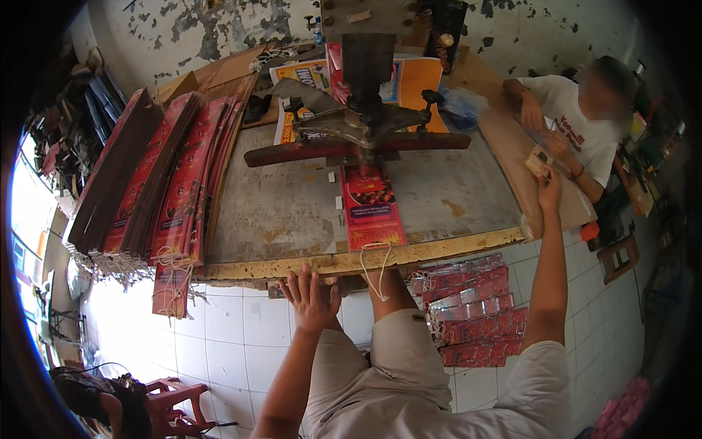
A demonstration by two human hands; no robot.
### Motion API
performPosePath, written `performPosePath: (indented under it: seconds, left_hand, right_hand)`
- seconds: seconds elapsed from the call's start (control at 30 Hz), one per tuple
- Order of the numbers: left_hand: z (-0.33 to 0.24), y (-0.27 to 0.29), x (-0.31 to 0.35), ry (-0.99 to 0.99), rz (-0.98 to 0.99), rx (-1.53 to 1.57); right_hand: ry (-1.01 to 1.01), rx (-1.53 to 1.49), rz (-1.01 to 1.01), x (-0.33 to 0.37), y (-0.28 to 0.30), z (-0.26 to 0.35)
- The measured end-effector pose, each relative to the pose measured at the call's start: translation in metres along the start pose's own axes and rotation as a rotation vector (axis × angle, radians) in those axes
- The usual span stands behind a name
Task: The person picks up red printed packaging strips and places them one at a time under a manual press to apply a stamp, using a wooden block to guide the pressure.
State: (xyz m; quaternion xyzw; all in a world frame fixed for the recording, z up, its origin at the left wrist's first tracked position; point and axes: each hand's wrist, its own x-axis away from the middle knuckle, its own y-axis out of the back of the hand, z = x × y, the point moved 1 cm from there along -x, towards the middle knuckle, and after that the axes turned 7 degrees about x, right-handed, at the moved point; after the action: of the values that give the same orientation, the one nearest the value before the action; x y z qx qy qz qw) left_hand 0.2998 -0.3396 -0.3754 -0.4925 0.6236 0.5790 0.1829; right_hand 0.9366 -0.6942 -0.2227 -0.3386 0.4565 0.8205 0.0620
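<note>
My left hand [310, 294] has its fingers spread against the front edge of the worktable [446, 244] and holds nothing. Out to the right, my right hand [549, 192] grips a small tan box-like piece [539, 159] close to a co-worker's hands; its exact kind I cannot make out. Between my hands a red printed cardboard strip [371, 212] lies on the tabletop. Its white string [376, 278] hangs over the edge above my lap. The strip's far end goes under a dark metal hand press [358, 124] with a long crossbar.
Stacks of red strips with strings [183, 183] fill the table's left side. Bundles of wrapped red strips [475, 314] lie on the tiled floor. A co-worker [592, 124] sits at the right. A red plastic stool [175, 402] stands lower left; colourful printed sheets [431, 80] lie behind the press.
</note>
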Motion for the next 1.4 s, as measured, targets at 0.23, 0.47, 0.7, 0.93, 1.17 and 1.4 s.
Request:
performPosePath:
  seconds: [0.23,0.47,0.7,0.93,1.17,1.4]
  left_hand:
    - [0.008,-0.003,0.009,-0.028,-0.050,-0.017]
    - [0.009,-0.012,0.012,-0.053,-0.066,-0.062]
    - [0.003,-0.011,0.010,-0.036,-0.070,-0.034]
    - [0.002,-0.002,0.005,0.006,-0.058,0.000]
    - [-0.001,0.002,-0.003,0.018,-0.008,0.019]
    - [-0.005,0.002,-0.007,0.000,-0.045,0.049]
  right_hand:
    - [-0.005,-0.048,0.089,0.013,-0.001,0.016]
    - [0.063,-0.037,0.080,0.012,0.004,0.013]
    - [0.091,0.181,0.038,0.044,0.025,0.047]
    - [0.498,-0.284,0.418,0.188,0.054,0.269]
    - [0.862,-0.387,0.584,0.235,0.066,0.384]
    - [1.008,-0.300,0.582,0.220,0.069,0.389]
